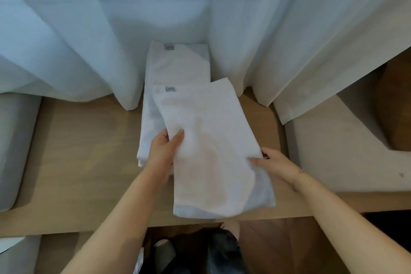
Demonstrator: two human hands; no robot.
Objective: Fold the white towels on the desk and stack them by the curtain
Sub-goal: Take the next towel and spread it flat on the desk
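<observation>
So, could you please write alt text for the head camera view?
Two hands hold a folded white towel above a wooden desk: left hand grips its left edge, right hand its right edge. Behind lies another folded towel, against a white curtain.

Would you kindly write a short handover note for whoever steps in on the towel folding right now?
Left hand grips the folded towel's left edge, thumb on top; right hand grips its right edge.
The towel sits skewed, its far end over the stack by the curtain, its near end at the desk front edge.
Done: this towel looks folded; at least one lies stacked.
Left: square it onto the stack. No unfolded towels in view.
</observation>
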